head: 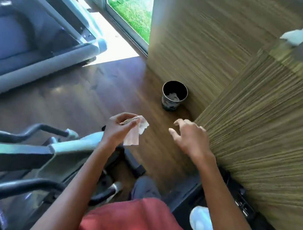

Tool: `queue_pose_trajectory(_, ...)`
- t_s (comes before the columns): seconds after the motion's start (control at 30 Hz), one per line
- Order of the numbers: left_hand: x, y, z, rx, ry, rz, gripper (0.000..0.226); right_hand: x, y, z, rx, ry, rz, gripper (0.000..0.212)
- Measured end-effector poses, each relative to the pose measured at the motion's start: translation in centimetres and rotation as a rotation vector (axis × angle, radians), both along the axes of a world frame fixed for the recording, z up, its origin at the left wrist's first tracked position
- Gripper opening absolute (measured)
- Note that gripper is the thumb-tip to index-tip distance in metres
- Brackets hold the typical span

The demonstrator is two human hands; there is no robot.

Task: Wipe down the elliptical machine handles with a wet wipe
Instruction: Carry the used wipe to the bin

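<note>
Pinched a crumpled wet wipe (136, 132) between thumb and curled fingers of the left hand (120, 128), loose end hanging down; held it over the wooden floor (111, 90) at 7 o'clock from the bin (173, 103), well apart from it; held the right hand (190, 137) empty at 5 o'clock from the bin, fingers spread and relaxed, near the striped wall panel (260, 129); saw 1 small dark bin upright beside that panel, 1 crumpled pale scrap (173, 97) at its bottom; had the elliptical machine (26, 148) at 8 o'clock of the view, wipe apart from its dark bars.
</note>
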State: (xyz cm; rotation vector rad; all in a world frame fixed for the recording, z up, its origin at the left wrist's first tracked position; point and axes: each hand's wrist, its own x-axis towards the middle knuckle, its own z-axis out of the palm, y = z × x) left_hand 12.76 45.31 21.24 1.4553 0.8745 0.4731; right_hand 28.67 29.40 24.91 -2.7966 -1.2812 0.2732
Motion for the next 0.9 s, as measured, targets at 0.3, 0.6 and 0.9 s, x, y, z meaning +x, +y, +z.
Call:
queue_pose_trajectory(0.3,10.9,9.0,0.8,-0.021,-0.027,0.012,0.004,10.7,9.8,0.2,-0.020,0.025,0.019,0.040)
queue_pose_trajectory(0.6,26.8,19.5,-2.0,0.007,0.044,-0.074,0.004,25.2,18.5,-3.6,0.004,0.059,-0.067,0.038)
queue_pose_trajectory(0.9,47.1,28.9,-3.3,-0.042,0.147,-0.285,0.017,41.6,25.4,-7.1,0.044,0.178,-0.357,0.033)
